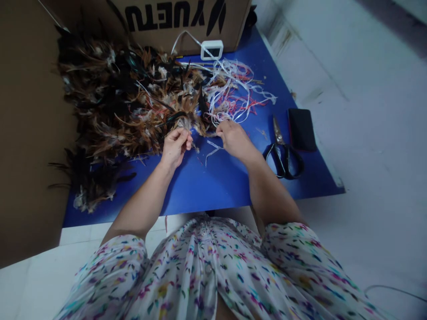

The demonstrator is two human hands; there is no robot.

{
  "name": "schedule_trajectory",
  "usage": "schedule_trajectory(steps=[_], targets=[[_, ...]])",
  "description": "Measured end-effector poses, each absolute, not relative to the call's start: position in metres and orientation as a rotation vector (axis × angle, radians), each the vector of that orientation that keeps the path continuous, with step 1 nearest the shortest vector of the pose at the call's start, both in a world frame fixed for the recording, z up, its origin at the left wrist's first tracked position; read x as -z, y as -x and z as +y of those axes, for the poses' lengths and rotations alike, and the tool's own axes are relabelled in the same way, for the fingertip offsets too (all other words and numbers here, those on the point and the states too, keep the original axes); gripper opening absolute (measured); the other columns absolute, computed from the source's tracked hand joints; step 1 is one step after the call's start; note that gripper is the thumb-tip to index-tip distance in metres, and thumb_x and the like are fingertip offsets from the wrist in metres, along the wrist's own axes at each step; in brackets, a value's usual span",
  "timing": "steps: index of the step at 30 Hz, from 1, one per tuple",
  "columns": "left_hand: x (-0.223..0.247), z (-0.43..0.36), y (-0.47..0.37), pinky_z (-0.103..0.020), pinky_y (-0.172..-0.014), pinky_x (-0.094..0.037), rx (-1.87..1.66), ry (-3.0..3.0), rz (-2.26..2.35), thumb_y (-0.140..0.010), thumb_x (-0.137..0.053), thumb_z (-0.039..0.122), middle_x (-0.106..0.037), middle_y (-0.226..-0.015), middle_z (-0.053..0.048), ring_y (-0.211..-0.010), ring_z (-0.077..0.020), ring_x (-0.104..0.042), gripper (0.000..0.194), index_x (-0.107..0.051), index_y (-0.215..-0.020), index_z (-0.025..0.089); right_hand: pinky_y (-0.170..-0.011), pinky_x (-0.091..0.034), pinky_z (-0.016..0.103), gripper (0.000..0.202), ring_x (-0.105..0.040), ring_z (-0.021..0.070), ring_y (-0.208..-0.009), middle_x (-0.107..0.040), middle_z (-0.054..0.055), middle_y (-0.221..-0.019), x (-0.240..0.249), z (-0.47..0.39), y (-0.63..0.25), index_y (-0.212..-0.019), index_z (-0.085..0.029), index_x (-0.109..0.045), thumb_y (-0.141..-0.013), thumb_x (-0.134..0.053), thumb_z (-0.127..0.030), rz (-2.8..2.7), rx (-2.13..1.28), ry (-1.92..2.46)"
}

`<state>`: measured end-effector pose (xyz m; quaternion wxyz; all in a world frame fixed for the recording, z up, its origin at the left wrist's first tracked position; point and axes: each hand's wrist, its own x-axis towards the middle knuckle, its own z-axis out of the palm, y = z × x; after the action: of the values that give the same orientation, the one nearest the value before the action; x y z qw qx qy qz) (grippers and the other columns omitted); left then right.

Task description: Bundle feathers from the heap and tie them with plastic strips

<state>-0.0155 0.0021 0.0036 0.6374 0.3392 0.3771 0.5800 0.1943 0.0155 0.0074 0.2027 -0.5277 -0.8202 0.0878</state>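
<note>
My left hand (176,146) is closed in a pinch at the near edge of a large heap of brown and black feathers (133,98). A fluffy feather tuft (185,122) shows at its fingertips. To its right, my right hand (232,138) is also pinched, just in front of a tangle of white ribbon (230,91). A thin white ribbon end (213,148) trails beside its fingers; exactly what the fingertips grip is partly hidden. Both hands are slightly above the blue table (207,186), a short gap apart.
Black-handled scissors (283,155) and a dark phone-like slab (302,129) lie at the right. A small white device with a screen (212,50) stands before a cardboard box (187,22). Pink-red strands (233,103) mix with the ribbon. A separate dark feather bunch (96,182) lies front left.
</note>
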Motion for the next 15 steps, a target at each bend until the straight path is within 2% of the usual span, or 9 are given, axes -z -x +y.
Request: schedule_trajectory(steps=[4, 9, 15], targets=[[-0.0048, 0.0018, 0.0143, -0.015, -0.041, -0.040, -1.315, -0.757, 0.856, -0.077, -0.083, 0.030, -0.059, -0.055, 0.005, -0.043, -0.0034, -0.049, 0.033, -0.056, -0.064, 0.015, -0.082, -0.050, 0.037, 0.014, -0.060, 0.0193, -0.080, -0.066, 0.005, -0.086, -0.0114, 0.0152, -0.1996, -0.086, -0.021, -0.058, -0.088, -0.050, -0.010, -2.092, -0.433, 1.304], [-0.0057, 0.0017, 0.0142, -0.014, -0.041, -0.039, -1.307, -0.764, 0.873, -0.078, -0.082, 0.030, -0.059, -0.055, 0.005, -0.043, -0.0031, -0.049, 0.032, -0.057, -0.065, 0.015, -0.076, -0.053, 0.034, 0.008, -0.064, 0.0161, -0.074, -0.070, 0.001, -0.082, -0.0117, 0.0154, -0.1984, -0.088, -0.022, -0.069, -0.083, -0.063, -0.020, -1.792, -0.657, 1.181], [-0.0026, 0.0022, 0.0152, -0.015, -0.040, -0.040, -1.329, -0.801, 0.836, -0.072, -0.086, 0.034, -0.060, -0.056, 0.004, -0.043, -0.0038, -0.050, 0.036, -0.058, -0.063, 0.015, -0.062, -0.056, 0.029, 0.025, -0.064, 0.0125, -0.063, -0.068, -0.001, -0.073, -0.0088, 0.0195, -0.2011, -0.092, -0.021, -0.074, -0.072, -0.080, -0.035, -1.517, -0.981, 1.056]])
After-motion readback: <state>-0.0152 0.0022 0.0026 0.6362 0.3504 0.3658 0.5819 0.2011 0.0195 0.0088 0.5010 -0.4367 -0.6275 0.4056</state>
